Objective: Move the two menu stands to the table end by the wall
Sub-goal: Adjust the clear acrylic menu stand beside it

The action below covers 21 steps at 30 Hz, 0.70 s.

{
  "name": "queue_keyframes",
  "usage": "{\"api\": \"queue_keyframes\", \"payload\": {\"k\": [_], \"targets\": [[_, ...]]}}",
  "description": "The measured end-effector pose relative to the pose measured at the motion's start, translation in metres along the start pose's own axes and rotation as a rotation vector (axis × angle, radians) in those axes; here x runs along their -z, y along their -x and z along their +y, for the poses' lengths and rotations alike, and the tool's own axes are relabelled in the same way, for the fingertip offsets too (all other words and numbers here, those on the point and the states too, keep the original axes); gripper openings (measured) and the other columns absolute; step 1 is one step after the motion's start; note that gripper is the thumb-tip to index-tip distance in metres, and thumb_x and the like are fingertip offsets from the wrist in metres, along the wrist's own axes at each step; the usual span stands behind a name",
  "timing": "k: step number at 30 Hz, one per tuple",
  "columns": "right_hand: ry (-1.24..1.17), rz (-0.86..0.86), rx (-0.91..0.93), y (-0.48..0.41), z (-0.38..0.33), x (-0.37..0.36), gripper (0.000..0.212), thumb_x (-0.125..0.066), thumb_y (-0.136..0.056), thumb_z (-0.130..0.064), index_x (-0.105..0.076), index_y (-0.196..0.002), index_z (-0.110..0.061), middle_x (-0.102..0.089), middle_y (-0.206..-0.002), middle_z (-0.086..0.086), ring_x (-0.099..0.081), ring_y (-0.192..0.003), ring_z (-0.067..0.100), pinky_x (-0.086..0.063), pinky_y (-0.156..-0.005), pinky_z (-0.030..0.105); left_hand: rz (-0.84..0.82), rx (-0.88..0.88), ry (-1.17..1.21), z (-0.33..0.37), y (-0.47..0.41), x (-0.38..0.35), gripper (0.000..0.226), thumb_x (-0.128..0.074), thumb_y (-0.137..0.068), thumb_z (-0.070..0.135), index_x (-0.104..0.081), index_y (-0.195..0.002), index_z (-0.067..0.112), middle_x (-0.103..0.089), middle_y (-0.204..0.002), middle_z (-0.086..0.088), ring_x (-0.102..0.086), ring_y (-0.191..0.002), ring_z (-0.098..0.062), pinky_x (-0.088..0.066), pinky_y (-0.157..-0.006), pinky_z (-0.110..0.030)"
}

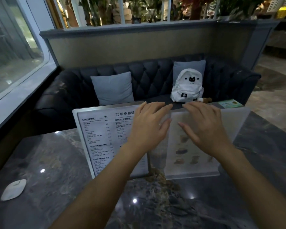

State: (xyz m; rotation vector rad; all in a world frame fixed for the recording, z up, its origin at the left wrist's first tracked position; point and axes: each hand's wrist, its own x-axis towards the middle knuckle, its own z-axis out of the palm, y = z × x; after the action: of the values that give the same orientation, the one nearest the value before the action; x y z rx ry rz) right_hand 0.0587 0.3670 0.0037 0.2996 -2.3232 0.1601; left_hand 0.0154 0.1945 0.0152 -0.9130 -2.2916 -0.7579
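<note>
Acrylic menu stands (106, 139) upright under both hands (149, 123)

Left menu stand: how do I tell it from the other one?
On the dark marble table, two stands sit side by side mid-table. It is the menu stand nearer the window, under the left hand. Printed text columns headed COFFEE mark it; its neighbour shows pictures.

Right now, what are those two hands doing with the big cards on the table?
A person is reaching for two menu stands standing side by side on a dark marble table. The left hand is at the top of the printed drinks menu stand, and the right hand at the top of the clear picture menu stand. Both hands are open, fingers spread, and both stands sit upright on the table.
</note>
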Motion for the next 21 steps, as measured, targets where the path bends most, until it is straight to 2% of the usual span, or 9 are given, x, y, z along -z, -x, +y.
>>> {"api": "queue_keyframes", "payload": {"k": [5, 9, 12, 16, 18, 21], "targets": [[-0.092, -0.024, 0.128, -0.01, -0.053, -0.027, 0.036, -0.058, -0.082, -0.025, -0.057, -0.112, -0.004, -0.063, -0.113, 0.016, -0.059, -0.104, 0.031, -0.031, -0.09, 0.035, 0.033, 0.112, -0.065, -0.038, 0.025, 0.022, 0.033, -0.061, -0.084, 0.02, -0.06, -0.116, 0.012, -0.062, -0.12, -0.011, -0.053, -0.114, -0.026, -0.033, -0.1, -0.043], [-0.143, -0.043, 0.177, -0.013, -0.083, -0.051, 0.029, -0.053, -0.084, -0.022, -0.059, -0.106, -0.003, -0.064, -0.109, 0.018, -0.06, -0.1, 0.032, -0.038, -0.091, 0.039, 0.056, 0.223, -0.102, -0.072, 0.051, 0.036, 0.032, -0.063, -0.083, 0.017, -0.061, -0.114, 0.012, -0.062, -0.119, -0.012, -0.054, -0.111, -0.031, -0.036, -0.095, -0.044], [-0.246, -0.114, 0.031, -0.007, -0.094, -0.074, 0.037, -0.062, -0.082, -0.017, -0.054, -0.112, 0.002, -0.059, -0.114, 0.023, -0.057, -0.103, 0.036, -0.044, -0.09, 0.043, 0.104, 0.304, -0.127, -0.098, 0.077, 0.042, 0.031, -0.062, -0.082, 0.017, -0.062, -0.112, 0.01, -0.061, -0.119, -0.016, -0.055, -0.111, -0.033, -0.038, -0.094, -0.044], [-0.444, -0.197, -0.292, 0.009, -0.096, -0.102, 0.053, -0.06, -0.085, -0.021, -0.037, -0.128, -0.001, -0.044, -0.129, 0.021, -0.042, -0.118, 0.031, -0.038, -0.101, 0.044, 0.211, 0.516, -0.122, -0.128, 0.119, 0.047, 0.03, -0.055, -0.084, 0.019, -0.06, -0.112, 0.009, -0.059, -0.12, -0.016, -0.053, -0.111, -0.032, -0.041, -0.095, -0.047], [-0.512, -0.186, -0.404, 0.015, -0.096, -0.114, 0.06, -0.061, -0.084, -0.022, -0.03, -0.133, -0.005, -0.036, -0.135, 0.018, -0.036, -0.122, 0.026, -0.033, -0.103, 0.038, 0.256, 0.628, -0.114, -0.141, 0.135, 0.046, 0.032, -0.06, -0.085, 0.013, -0.056, -0.116, 0.008, -0.056, -0.121, -0.017, -0.05, -0.112, -0.033, -0.042, -0.096, -0.051], [-0.595, -0.164, -0.494, 0.02, -0.099, -0.129, 0.064, -0.06, -0.085, -0.023, -0.024, -0.136, -0.008, -0.031, -0.139, 0.016, -0.032, -0.12, 0.015, -0.029, -0.099, 0.03, 0.218, 0.736, -0.072, -0.155, 0.15, 0.039, 0.052, -0.063, -0.084, 0.014, -0.041, -0.131, 0.009, -0.048, -0.134, -0.019, -0.041, -0.123, -0.035, -0.033, -0.102, -0.053]]}}
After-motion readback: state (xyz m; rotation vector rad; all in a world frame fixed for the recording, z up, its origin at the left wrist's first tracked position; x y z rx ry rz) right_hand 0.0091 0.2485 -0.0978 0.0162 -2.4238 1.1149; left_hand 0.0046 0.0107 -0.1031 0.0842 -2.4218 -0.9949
